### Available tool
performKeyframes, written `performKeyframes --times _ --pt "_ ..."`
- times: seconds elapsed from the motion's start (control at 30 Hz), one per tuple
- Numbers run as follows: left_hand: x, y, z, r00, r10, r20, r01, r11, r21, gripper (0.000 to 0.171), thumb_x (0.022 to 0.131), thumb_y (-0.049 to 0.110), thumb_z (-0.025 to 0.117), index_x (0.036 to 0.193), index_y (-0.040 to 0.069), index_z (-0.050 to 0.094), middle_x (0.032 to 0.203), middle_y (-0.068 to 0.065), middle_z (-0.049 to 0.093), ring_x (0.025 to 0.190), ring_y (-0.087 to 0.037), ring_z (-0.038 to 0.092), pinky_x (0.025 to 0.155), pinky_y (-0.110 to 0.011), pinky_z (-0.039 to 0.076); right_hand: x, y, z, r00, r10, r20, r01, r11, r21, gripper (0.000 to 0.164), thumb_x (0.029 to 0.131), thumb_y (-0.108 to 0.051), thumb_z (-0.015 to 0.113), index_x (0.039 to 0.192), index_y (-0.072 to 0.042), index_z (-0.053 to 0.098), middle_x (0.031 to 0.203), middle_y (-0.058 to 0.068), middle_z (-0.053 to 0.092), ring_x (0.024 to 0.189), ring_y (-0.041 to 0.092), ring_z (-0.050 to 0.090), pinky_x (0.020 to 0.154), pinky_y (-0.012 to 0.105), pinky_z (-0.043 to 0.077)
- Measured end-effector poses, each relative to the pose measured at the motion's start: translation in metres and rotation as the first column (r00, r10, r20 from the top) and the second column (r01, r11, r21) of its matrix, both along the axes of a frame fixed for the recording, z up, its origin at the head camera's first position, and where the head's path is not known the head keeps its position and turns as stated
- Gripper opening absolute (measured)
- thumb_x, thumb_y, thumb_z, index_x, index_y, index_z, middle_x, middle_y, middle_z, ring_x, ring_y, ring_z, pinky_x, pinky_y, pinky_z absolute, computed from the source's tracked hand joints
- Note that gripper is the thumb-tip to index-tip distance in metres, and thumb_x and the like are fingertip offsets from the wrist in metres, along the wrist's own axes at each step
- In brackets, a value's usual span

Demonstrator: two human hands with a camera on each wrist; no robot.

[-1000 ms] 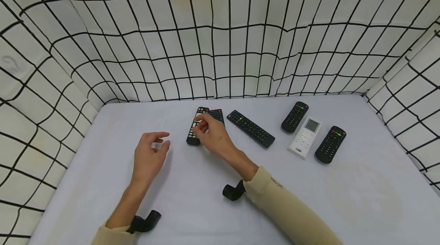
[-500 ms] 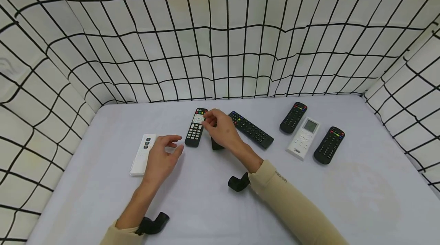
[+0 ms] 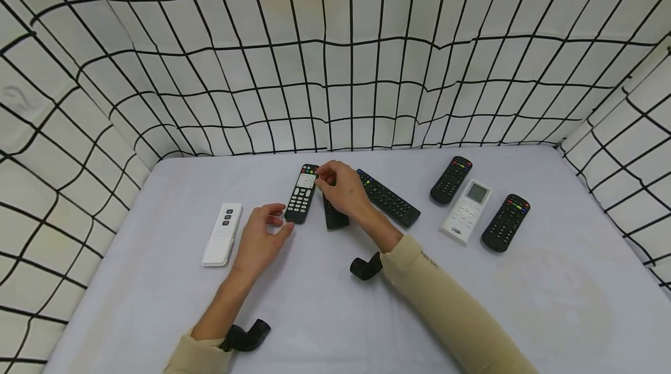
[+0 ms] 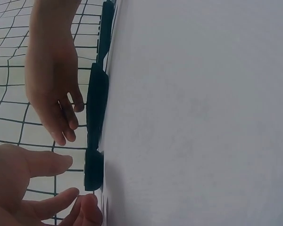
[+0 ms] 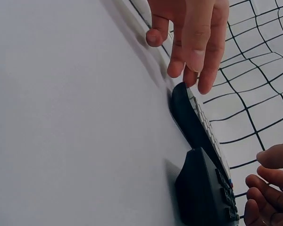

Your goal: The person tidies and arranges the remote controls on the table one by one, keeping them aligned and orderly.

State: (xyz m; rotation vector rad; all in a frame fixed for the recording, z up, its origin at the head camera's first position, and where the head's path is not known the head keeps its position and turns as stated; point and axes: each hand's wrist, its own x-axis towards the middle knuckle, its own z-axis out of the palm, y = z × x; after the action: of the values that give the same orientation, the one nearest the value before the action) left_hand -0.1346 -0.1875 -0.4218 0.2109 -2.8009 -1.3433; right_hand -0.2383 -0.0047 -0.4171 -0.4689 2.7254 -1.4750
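In the head view my left hand (image 3: 262,243) hovers with thumb and fingers apart by the near end of a black remote control with white buttons (image 3: 302,194). My right hand (image 3: 343,190) is held over a second black remote (image 3: 336,215), covering its upper part. Its fingers are loosely bent, with nothing between them in the right wrist view (image 5: 273,188). There the left fingertips (image 5: 206,82) come right to the end of the white-buttoned remote (image 5: 198,122). A white remote (image 3: 222,235) lies left of my left hand.
Right of my right hand a long black remote (image 3: 390,199) lies slanted. Farther right are a black remote (image 3: 451,180), a white remote with a screen (image 3: 466,212) and another black one (image 3: 505,222). Black netting (image 3: 346,65) over white walls surrounds the white tabletop (image 3: 314,316).
My left hand has moved right, uncovering the white remote. My right hand has shifted right, off the white-buttoned remote and over the black one beside it.
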Motion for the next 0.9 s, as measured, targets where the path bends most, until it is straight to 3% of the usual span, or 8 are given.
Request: performKeyframes --times 0.3,0.7,0.9 --pt "-0.001 0.001 -0.001 1.0 -0.002 0.026 0.003 1.0 -0.015 0.054 0.096 0.013 0.069 0.145 -0.002 0.053 0.134 -0.023 0.056 0.118 -0.035 0.062 0.09 -0.036 0.048 -0.015 0.002 0.002 1.0 -0.017 0.022 0.016 0.999 0.033 0.027 0.1 -0.016 0.069 0.125 -0.005 0.07 0.119 0.012 0.071 0.111 0.026 0.065 0.095 0.04 0.055" --pt "-0.004 0.002 -0.006 0.999 -0.025 0.024 0.026 0.999 -0.024 0.058 0.095 0.011 0.07 0.148 -0.003 0.05 0.133 -0.024 0.057 0.117 -0.036 0.062 0.097 -0.044 0.047 -0.036 -0.002 0.003 1.0 0.018 -0.012 -0.016 0.985 0.173 0.033 0.099 -0.023 0.072 0.129 -0.008 0.071 0.133 0.009 0.07 0.125 0.027 0.063 0.104 0.04 0.054" --pt "-0.009 0.007 -0.006 0.999 -0.036 0.023 0.037 0.998 -0.048 0.06 0.095 0.012 0.071 0.149 -0.003 0.049 0.132 -0.024 0.057 0.116 -0.034 0.062 0.095 -0.043 0.047 -0.042 -0.005 0.006 0.999 -0.004 -0.043 0.018 0.943 0.333 0.037 0.1 -0.033 0.071 0.134 -0.017 0.07 0.144 0.005 0.065 0.133 0.028 0.055 0.112 0.046 0.047"
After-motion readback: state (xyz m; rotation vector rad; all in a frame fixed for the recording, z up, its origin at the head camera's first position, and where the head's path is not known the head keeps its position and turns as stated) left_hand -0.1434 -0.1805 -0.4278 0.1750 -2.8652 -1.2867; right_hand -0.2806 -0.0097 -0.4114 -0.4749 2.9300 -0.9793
